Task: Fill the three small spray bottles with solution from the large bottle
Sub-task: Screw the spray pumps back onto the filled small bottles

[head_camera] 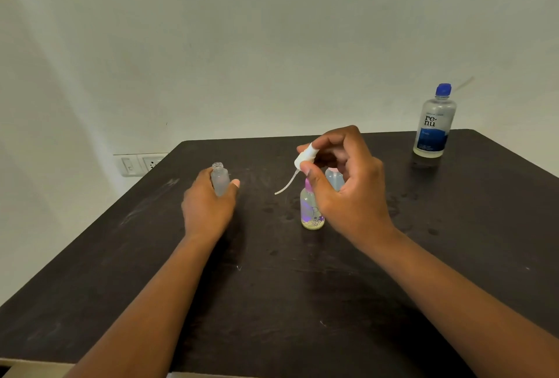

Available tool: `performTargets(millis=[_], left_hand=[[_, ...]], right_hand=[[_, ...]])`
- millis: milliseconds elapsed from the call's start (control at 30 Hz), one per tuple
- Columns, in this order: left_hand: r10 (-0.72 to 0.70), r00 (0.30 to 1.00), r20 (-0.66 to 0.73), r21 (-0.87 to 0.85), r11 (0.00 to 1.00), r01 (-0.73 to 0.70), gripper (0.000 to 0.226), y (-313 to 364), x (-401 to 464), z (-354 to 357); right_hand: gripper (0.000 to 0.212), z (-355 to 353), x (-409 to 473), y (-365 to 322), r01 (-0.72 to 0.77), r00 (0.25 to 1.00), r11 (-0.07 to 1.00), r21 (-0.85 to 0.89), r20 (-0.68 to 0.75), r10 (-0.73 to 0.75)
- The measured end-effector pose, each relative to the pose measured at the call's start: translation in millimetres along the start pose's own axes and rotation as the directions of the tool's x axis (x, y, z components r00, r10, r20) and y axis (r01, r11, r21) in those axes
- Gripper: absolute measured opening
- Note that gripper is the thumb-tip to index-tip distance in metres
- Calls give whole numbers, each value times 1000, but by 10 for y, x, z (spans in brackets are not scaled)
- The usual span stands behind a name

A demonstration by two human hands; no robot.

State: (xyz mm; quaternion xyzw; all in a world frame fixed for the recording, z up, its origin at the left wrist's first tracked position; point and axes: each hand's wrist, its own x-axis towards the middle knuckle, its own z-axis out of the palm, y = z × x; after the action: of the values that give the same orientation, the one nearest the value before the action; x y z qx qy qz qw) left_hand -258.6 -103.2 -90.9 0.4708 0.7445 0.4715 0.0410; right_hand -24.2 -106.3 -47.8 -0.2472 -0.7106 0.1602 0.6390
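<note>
Gripping the open frosted bottle (220, 179) with our left hand (208, 205) to steady it, our right hand (344, 184) pinches its spray cap (305, 157) aside.

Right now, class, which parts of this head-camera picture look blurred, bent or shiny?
Head view: the spray pump pinched by the right hand is soft and smeared; the table edges splay out, wide-angle style; the large bottle leaves a faint reflection on the dark top.
</note>
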Motion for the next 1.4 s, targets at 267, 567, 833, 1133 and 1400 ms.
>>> performTargets(millis=[267,567,833,1133,1400], left_hand=[[118,992,-43,-256,958,-126,41,112,-93,-38],[337,935,114,-446,858,-255,32,259,-270,23],[396,896,199,-439,854,-280,37,275,-337,41],[448,867,219,-427,843,-328,43,291,-369,41],[493,844,212,-458,813,-360,43,284,-395,3]], right_hand=[[24,-48,33,5,9,998,1000,-2,-55,-9],[23,-105,97,-11,22,989,997,72,-150,-11],[28,-97,109,-83,-2,988,981,192,-153,32],[25,-36,47,-18,-9,999,996,94,32,6],[25,16,-5,-4,18,991,1000,6,134,-19]])
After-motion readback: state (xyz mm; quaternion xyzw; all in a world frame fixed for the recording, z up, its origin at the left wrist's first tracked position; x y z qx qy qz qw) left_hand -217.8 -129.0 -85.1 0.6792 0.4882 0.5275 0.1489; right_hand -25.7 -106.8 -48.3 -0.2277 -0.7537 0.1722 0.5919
